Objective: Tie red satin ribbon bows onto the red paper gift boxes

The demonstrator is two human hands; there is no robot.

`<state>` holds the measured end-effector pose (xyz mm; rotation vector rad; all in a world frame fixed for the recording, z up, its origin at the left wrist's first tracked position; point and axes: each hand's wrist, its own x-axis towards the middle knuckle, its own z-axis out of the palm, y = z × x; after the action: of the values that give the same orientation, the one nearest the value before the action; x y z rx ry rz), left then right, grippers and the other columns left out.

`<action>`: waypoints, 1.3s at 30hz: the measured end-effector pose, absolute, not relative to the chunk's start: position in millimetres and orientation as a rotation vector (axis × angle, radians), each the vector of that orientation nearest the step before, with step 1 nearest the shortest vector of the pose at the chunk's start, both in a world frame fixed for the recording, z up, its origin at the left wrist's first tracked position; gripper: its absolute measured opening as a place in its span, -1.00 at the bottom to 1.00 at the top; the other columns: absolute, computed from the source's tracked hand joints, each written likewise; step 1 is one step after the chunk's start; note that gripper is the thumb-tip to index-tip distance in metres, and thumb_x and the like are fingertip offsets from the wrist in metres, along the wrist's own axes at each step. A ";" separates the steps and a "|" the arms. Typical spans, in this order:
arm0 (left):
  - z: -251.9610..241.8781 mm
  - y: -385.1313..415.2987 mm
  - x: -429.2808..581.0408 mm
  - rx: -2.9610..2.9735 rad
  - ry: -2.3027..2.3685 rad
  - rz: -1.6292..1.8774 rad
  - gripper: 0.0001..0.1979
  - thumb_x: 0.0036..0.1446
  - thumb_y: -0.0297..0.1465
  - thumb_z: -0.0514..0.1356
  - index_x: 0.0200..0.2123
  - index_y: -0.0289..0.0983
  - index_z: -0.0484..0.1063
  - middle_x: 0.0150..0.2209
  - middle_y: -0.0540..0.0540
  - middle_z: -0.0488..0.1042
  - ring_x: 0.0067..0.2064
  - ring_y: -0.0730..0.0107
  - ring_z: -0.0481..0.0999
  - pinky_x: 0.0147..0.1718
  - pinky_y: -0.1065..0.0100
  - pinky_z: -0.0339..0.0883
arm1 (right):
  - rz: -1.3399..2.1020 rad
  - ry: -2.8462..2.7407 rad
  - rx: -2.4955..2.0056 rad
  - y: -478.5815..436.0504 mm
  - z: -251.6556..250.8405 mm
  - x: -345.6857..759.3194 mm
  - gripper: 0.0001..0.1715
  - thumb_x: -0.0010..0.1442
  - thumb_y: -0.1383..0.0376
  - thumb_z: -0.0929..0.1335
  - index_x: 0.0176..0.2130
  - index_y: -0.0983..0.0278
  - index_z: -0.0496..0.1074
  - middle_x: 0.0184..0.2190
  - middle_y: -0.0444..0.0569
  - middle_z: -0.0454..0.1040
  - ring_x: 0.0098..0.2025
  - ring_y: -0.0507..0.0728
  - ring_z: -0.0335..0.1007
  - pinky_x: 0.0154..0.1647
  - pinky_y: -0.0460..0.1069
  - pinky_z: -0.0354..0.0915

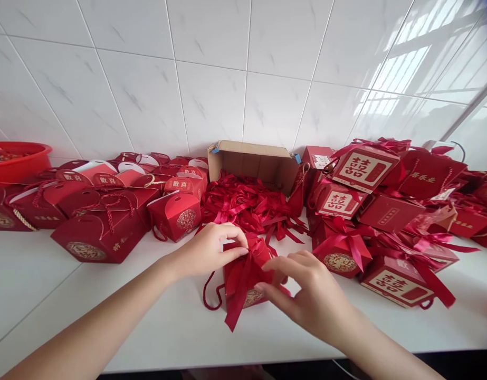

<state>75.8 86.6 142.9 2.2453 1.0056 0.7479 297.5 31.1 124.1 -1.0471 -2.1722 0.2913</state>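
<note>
In front of me on the white tabletop stands a small red gift box [253, 298] with a round gold emblem. A red ribbon [239, 287] lies over its top, one tail hanging down the front. My left hand [223, 247] pinches the ribbon at the top of the box, thumb and forefinger together. At the box's right side my right hand [302, 282] has its fingers curled near the ribbon; the thumb and forefinger are apart, and I see nothing between them. A dark red cord handle [212, 301] loops out at the box's left.
Behind the box, loose red ribbons [243, 203] spill from an open cardboard box [253, 148]. Red gift boxes [108, 232] crowd the left, near a red basin [21, 161]. Stacked ribboned boxes [397, 282] fill the right. A tiled wall [211, 100] rises behind.
</note>
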 end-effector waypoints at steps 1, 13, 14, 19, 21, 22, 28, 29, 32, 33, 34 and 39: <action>144.4 87.1 75.2 2.260 0.998 0.714 -0.87 0.14 -0.31 0.17 -0.35 -0.20 0.50 -0.30 -0.03 0.57 -0.24 0.31 0.52 -0.20 0.32 0.39 | 0.356 -2.157 -1.056 33.6 129.1 298.3 -0.85 0.23 0.19 0.34 -0.33 0.20 0.45 -0.52 -0.10 0.48 -0.49 0.07 0.36 -0.40 0.00 0.26; 155.9 94.1 68.5 2.427 1.057 0.527 -0.90 0.13 -0.40 0.17 -0.31 -0.15 0.50 -0.29 0.01 0.51 -0.24 0.34 0.49 -0.27 0.41 0.33 | 0.546 -2.393 -0.629 86.6 128.4 297.2 -0.72 0.29 0.39 0.22 -0.08 0.22 0.45 -0.20 0.02 0.45 -0.22 0.08 0.39 -0.23 -0.04 0.35; 155.8 95.3 68.4 2.445 1.053 0.520 -0.87 0.13 -0.42 0.16 -0.28 -0.14 0.50 -0.27 0.00 0.51 -0.23 0.34 0.49 -0.25 0.40 0.34 | 0.479 -2.438 -0.605 85.5 127.4 297.5 -0.66 0.30 0.41 0.19 -0.05 0.21 0.45 -0.20 0.04 0.44 -0.21 0.09 0.38 -0.23 -0.03 0.34; 157.9 102.7 68.9 2.600 1.001 0.438 -0.78 0.15 -0.47 0.11 -0.25 -0.13 0.54 -0.29 -0.03 0.53 -0.20 0.29 0.46 -0.21 0.37 0.31 | 0.267 -2.555 -0.571 83.3 122.0 296.3 -0.53 0.28 0.47 0.17 0.00 0.15 0.49 -0.29 0.02 0.39 -0.29 0.10 0.30 -0.34 -0.05 0.29; 160.5 104.4 68.7 2.635 1.032 0.399 -0.80 0.15 -0.46 0.11 -0.30 -0.13 0.54 -0.31 -0.03 0.53 -0.18 0.27 0.45 -0.19 0.36 0.29 | 0.251 -2.574 -0.560 84.0 119.1 295.7 -0.55 0.27 0.46 0.20 0.00 0.12 0.50 -0.30 0.00 0.36 -0.30 0.10 0.28 -0.37 -0.06 0.25; 162.1 104.5 68.4 2.638 1.068 0.385 -0.82 0.14 -0.44 0.12 -0.31 -0.13 0.53 -0.30 -0.03 0.52 -0.17 0.26 0.44 -0.18 0.35 0.28 | 0.240 -2.582 -0.561 84.5 117.5 295.6 -0.56 0.26 0.45 0.22 0.00 0.11 0.50 -0.30 -0.01 0.35 -0.31 0.10 0.26 -0.39 -0.06 0.23; 172.7 99.1 68.6 2.539 1.135 0.326 -0.90 0.14 -0.44 0.10 -0.30 -0.18 0.39 -0.29 0.00 0.43 -0.31 0.39 0.40 -0.32 0.41 0.27 | 0.202 -2.634 -0.551 87.8 111.2 297.4 -0.53 0.25 0.50 0.24 0.03 0.12 0.48 -0.34 -0.05 0.21 -0.36 0.04 0.12 -0.45 -0.11 0.12; 173.7 97.9 68.7 2.543 1.108 0.300 -0.91 0.15 -0.45 0.08 -0.32 -0.18 0.38 -0.30 0.01 0.42 -0.30 0.39 0.39 -0.31 0.41 0.26 | 0.209 -2.640 -0.549 88.4 110.7 297.7 -0.52 0.24 0.51 0.25 0.04 0.12 0.47 -0.34 -0.05 0.20 -0.35 0.04 0.11 -0.44 -0.11 0.12; 174.9 94.5 68.3 2.544 1.062 0.220 -0.88 0.17 -0.47 0.06 -0.31 -0.18 0.37 -0.29 0.02 0.45 -0.21 0.35 0.38 -0.24 0.40 0.23 | 0.217 -2.628 -0.539 89.7 109.7 298.2 -0.52 0.24 0.52 0.24 0.03 0.13 0.48 -0.33 -0.05 0.19 -0.34 0.03 0.12 -0.43 -0.12 0.13; 174.9 93.4 68.1 2.533 1.068 0.194 -0.87 0.17 -0.47 0.06 -0.29 -0.17 0.38 -0.27 0.02 0.45 -0.20 0.35 0.38 -0.24 0.39 0.23 | 0.217 -2.622 -0.531 90.0 109.5 298.1 -0.53 0.25 0.51 0.24 0.02 0.13 0.49 -0.33 -0.05 0.18 -0.34 0.03 0.12 -0.43 -0.12 0.13; 174.9 92.4 68.2 2.517 1.084 0.171 -0.87 0.17 -0.46 0.06 -0.28 -0.17 0.37 -0.26 0.02 0.44 -0.21 0.35 0.38 -0.25 0.39 0.23 | 0.218 -2.614 -0.524 90.2 109.3 297.9 -0.54 0.26 0.50 0.24 0.02 0.12 0.49 -0.33 -0.05 0.18 -0.34 0.03 0.12 -0.44 -0.12 0.14; 175.3 91.3 70.6 2.548 1.115 0.108 -0.95 0.14 -0.46 0.09 -0.34 -0.19 0.31 -0.27 0.01 0.39 -0.20 0.32 0.33 -0.24 0.35 0.19 | 0.229 -2.576 -0.487 90.3 109.3 296.7 -0.59 0.27 0.46 0.25 -0.03 0.11 0.52 -0.35 -0.05 0.18 -0.32 0.05 0.11 -0.39 -0.10 0.17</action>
<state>70.6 91.3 175.3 2.5485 1.1147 0.1084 296.7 90.3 109.3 -0.4866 -2.5763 0.2290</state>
